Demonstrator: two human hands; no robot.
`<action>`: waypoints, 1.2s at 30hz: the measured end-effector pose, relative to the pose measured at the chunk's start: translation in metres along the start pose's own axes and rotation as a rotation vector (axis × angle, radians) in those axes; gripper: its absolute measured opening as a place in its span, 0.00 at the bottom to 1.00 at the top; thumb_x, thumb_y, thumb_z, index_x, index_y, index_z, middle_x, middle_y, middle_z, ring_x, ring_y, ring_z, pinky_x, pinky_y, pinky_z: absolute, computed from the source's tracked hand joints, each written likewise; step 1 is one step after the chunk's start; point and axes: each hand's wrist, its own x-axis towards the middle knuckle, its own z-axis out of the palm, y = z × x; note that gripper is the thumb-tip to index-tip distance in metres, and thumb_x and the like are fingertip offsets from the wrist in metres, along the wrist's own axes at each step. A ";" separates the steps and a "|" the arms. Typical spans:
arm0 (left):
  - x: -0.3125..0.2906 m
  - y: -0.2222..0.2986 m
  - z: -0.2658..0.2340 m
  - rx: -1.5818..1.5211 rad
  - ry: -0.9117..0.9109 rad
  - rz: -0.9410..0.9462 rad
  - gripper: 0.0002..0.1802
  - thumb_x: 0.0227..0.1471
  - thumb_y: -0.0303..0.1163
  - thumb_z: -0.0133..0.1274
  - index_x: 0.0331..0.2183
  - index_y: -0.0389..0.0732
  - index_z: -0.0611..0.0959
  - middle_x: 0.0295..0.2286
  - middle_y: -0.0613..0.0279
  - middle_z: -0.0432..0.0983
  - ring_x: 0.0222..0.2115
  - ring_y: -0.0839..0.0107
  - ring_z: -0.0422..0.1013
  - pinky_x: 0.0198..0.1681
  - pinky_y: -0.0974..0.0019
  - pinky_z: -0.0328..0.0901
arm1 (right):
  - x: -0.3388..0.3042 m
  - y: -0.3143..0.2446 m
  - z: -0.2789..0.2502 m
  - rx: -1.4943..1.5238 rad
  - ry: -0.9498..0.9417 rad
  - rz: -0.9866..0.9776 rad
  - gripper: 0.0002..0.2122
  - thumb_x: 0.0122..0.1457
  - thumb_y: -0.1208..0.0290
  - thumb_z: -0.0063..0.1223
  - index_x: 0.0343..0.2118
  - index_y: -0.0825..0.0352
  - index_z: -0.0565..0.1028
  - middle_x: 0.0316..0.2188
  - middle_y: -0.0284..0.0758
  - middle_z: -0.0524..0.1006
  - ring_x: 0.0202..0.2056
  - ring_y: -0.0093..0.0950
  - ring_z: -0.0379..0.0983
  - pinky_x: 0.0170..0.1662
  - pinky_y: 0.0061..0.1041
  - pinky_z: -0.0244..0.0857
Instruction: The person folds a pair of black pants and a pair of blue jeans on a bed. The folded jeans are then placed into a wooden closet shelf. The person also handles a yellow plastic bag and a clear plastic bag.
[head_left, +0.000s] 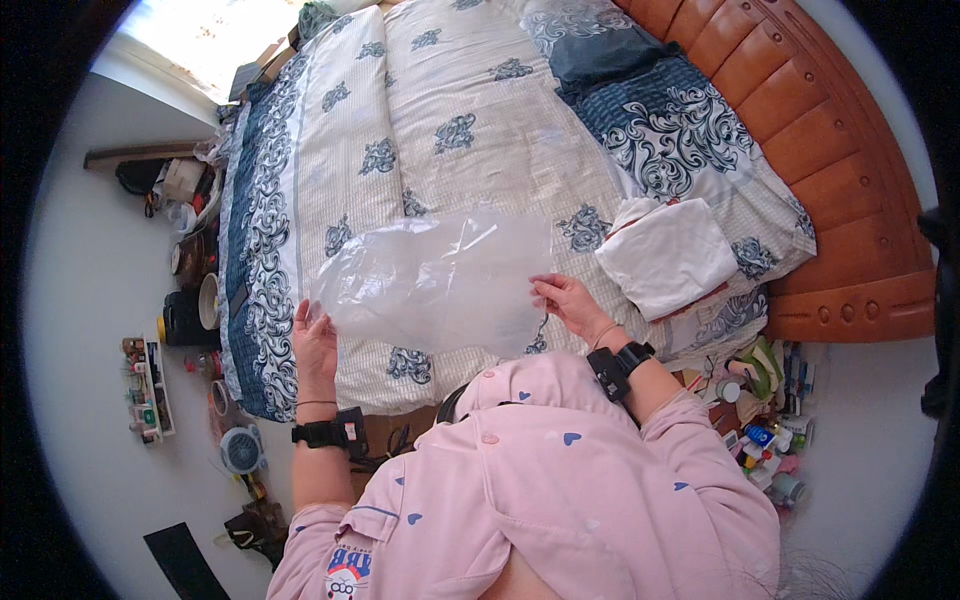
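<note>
A clear plastic bag [430, 285] is stretched out flat between my two hands, above the near side of the bed. My left hand [315, 340] pinches its left end, fingers pointing up. At the opposite end, my right hand [568, 303] grips the right edge between thumb and fingers. Light glints off creases in the film, and the bedspread's pattern shows faintly through it. To the right of my right hand lies a folded white cloth [668, 255], with a reddish-brown edge peeking from under it.
The bed [450, 80] has a cream and dark-blue patterned cover, with pillows [605, 50] by the brown padded headboard [800, 120]. Bottles and small goods [765, 440] crowd the right side. Along the left wall stand a wall rack [150, 390], bags and a grey-blue fan-like object [242, 450].
</note>
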 end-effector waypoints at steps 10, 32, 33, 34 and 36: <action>-0.003 -0.012 -0.010 0.562 0.163 -0.112 0.37 0.50 0.26 0.54 0.59 0.41 0.57 0.54 0.58 0.59 0.45 0.69 0.64 0.45 0.69 0.59 | 0.020 -0.037 0.024 0.021 -0.039 0.011 0.05 0.57 0.70 0.52 0.34 0.63 0.75 0.28 0.27 0.77 0.26 0.16 0.73 0.22 0.12 0.60; -0.057 -0.023 0.104 0.631 -0.420 0.241 0.12 0.52 0.26 0.54 0.41 0.36 0.75 0.29 0.64 0.77 0.30 0.77 0.74 0.35 0.73 0.67 | -0.023 -0.088 0.125 0.469 -0.173 0.122 0.05 0.57 0.75 0.48 0.37 0.64 0.73 0.40 0.40 0.78 0.36 0.26 0.77 0.29 0.17 0.67; -0.060 -0.020 0.107 0.504 -0.421 0.223 0.10 0.54 0.25 0.53 0.40 0.36 0.76 0.27 0.66 0.77 0.29 0.79 0.73 0.33 0.75 0.67 | -0.024 -0.088 0.124 0.467 -0.172 0.129 0.05 0.57 0.75 0.48 0.37 0.64 0.73 0.40 0.40 0.78 0.36 0.26 0.77 0.28 0.17 0.67; -0.064 -0.017 0.110 0.432 -0.398 0.210 0.08 0.54 0.24 0.52 0.39 0.36 0.76 0.28 0.66 0.77 0.29 0.80 0.73 0.34 0.75 0.67 | -0.025 -0.087 0.124 0.464 -0.171 0.137 0.05 0.57 0.74 0.49 0.36 0.64 0.73 0.39 0.40 0.78 0.35 0.26 0.77 0.28 0.17 0.67; -0.072 -0.008 0.118 0.287 -0.355 0.186 0.06 0.56 0.24 0.50 0.37 0.37 0.77 0.28 0.67 0.76 0.30 0.80 0.73 0.34 0.76 0.67 | -0.029 -0.087 0.127 0.419 -0.141 0.140 0.06 0.58 0.73 0.49 0.36 0.64 0.74 0.39 0.40 0.78 0.34 0.25 0.76 0.27 0.16 0.66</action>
